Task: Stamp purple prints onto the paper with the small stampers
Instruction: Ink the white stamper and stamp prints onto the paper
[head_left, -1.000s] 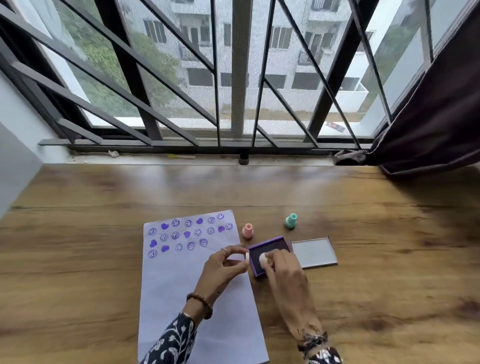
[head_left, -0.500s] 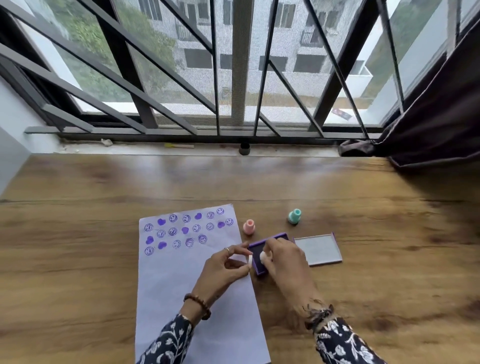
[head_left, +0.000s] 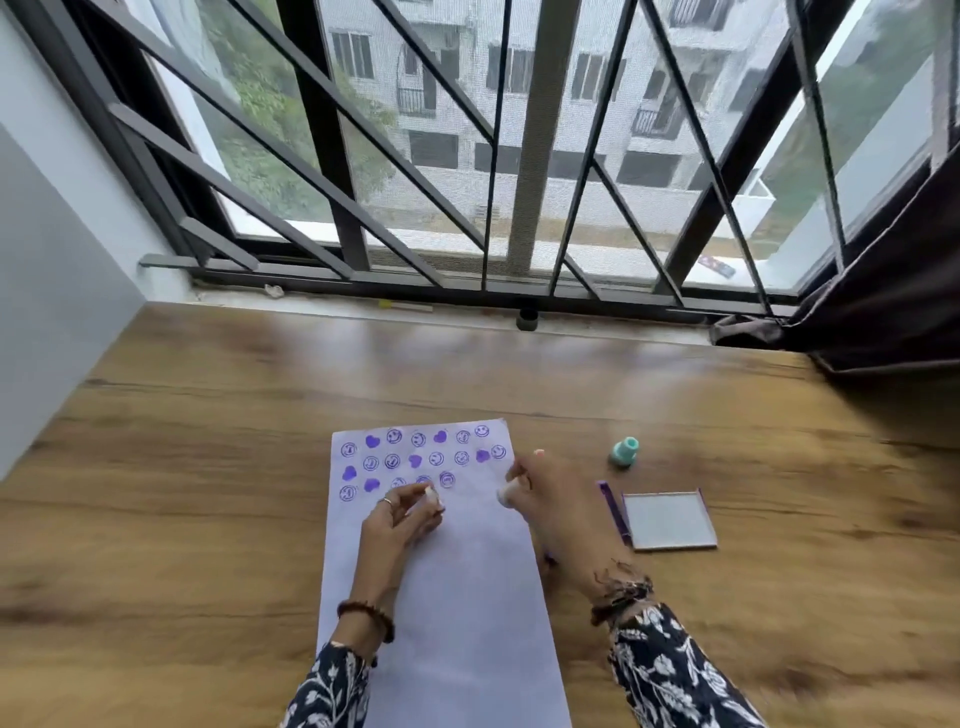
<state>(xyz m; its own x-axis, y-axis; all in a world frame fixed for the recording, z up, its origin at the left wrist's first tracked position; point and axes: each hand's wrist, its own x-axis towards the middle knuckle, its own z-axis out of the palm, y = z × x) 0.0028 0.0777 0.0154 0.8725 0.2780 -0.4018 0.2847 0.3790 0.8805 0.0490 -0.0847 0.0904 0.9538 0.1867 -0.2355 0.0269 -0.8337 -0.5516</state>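
A white paper sheet (head_left: 467, 582) lies on the wooden table (head_left: 182, 519), its top rows filled with purple smiley and heart prints (head_left: 415, 457). My left hand (head_left: 402, 519) pinches a small white stamper (head_left: 431, 498) just below the lowest row of prints. My right hand (head_left: 550, 499) holds another small white stamper (head_left: 506, 492) above the paper's right edge. The purple ink pad (head_left: 613, 512) is mostly hidden behind my right hand, with only its right rim showing. A teal stamper (head_left: 623, 451) stands upright on the table to the right. A pink stamper tip (head_left: 538, 452) peeks over my right hand.
The ink pad's clear lid (head_left: 670, 519) lies flat to the right of the pad. A barred window (head_left: 519, 156) runs along the table's far edge. A dark curtain (head_left: 883, 312) hangs at the far right. A grey wall (head_left: 52, 260) borders the left side.
Both hands have left the ink pad and moved left over the paper, each still holding its stamper. The camera view has shifted, so the paper sits further right in the picture.
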